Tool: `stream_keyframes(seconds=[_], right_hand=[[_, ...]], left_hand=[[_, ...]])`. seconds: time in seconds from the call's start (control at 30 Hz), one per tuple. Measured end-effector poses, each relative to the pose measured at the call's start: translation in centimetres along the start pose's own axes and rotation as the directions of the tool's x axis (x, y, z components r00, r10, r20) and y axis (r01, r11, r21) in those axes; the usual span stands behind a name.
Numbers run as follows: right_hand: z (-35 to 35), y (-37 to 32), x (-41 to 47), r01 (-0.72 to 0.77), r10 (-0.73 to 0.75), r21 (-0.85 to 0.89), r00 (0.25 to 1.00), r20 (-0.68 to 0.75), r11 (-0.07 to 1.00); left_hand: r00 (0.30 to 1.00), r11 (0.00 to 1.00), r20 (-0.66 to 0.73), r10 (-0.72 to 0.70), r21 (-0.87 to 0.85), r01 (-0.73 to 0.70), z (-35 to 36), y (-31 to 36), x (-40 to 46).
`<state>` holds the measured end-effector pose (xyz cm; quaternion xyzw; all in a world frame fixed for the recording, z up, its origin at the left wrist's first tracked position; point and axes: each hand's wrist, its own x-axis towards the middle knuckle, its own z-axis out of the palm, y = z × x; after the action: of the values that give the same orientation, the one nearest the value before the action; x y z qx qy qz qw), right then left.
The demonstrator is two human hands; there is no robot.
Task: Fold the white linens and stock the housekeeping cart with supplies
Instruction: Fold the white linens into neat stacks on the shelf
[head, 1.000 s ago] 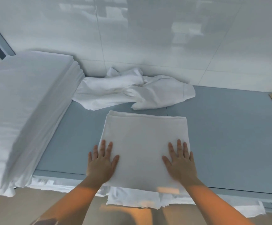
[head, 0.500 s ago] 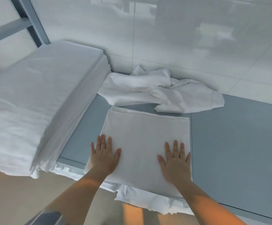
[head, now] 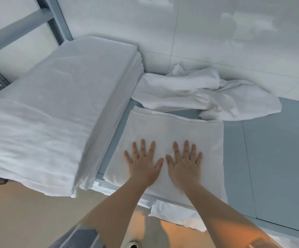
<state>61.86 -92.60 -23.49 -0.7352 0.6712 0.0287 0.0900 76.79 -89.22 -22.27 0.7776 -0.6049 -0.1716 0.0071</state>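
Both hands, left hand & right hand, had slid together mid-linen, fingers straight & spread, pressing flat; fold prob. done, ready for stack.

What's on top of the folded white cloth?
Both hands lie flat on the folded cloth: left hand and right hand, side by side, fingers spread. The cloth under the palms is hidden.
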Motion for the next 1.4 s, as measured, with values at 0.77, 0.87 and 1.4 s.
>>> stream_keyframes(seconds=[0.77,0.87,1.4], right_hand=[[-0.3,-5.5,0.3,0.47,-0.47,0.042,0.883,-0.018,0.882],[-0.9,-1.3,1.5,0.309,-0.308,-0.061,0.951,0.022,0.949],[-1.3,6.4,-7.3,-0.045,0.081,0.204,0.982,-0.172,0.978]], left_hand=[[1.0,1.0,-0.022,0.017,-0.008,-0.017,-0.3,-3.3,1.5],[0.999,1.0,-0.03,0.022,-0.003,-0.022,-0.4,-3.5,1.5],[0.968,0.963,-0.092,0.235,0.156,-0.219,2.7,4.2,-3.8]])
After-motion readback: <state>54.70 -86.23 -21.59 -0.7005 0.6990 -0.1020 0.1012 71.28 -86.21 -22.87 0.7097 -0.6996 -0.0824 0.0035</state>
